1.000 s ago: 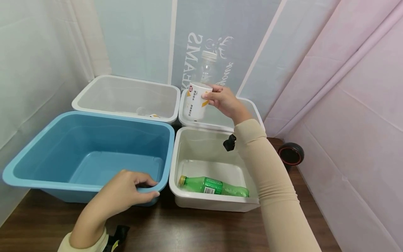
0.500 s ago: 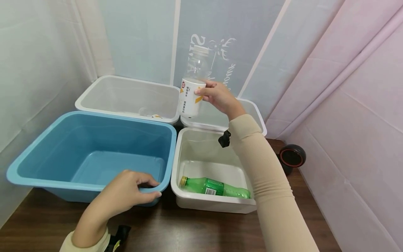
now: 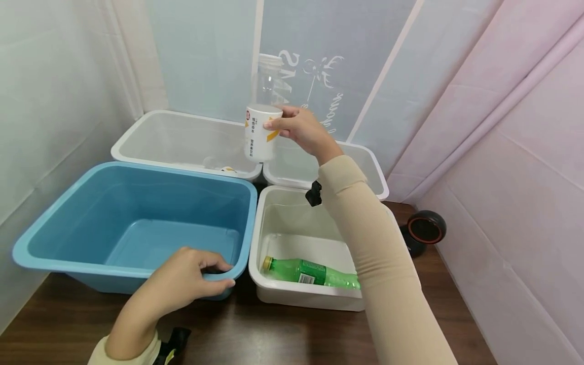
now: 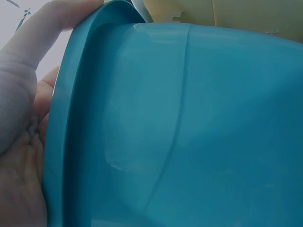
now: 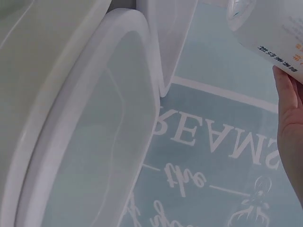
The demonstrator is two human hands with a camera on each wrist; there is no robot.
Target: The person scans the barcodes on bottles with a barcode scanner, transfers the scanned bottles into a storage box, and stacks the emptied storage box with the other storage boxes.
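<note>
My right hand [image 3: 307, 131] pinches a clear plastic bottle [image 3: 263, 132] with a white label and white cap, upright. The bottle is above the place where the two back bins meet. In the right wrist view, the bottle's base [image 5: 241, 19] shows at the top right beside my fingers [image 5: 286, 92]. My left hand [image 3: 182, 279] grips the near right corner of the blue tub [image 3: 91, 271], thumb outside and fingers over the rim. The left wrist view shows the tub's outer wall [image 4: 203, 123] close up. A green bottle [image 3: 296, 269] lies on its side in the front right bin [image 3: 310, 299].
Behind the blue tub stands a white bin [image 3: 182, 134] with another bottle, partly hidden, at its near right. A second white bin [image 3: 360, 157] stands at the back right. A round black device [image 3: 426, 228] is at the right on the dark wooden table [image 3: 255, 334]. Curtains surround everything.
My right hand has carried the white-labelled bottle leftward and slightly up, from over the back right bin to where the two back bins meet. The left hand keeps its grip on the tub rim.
</note>
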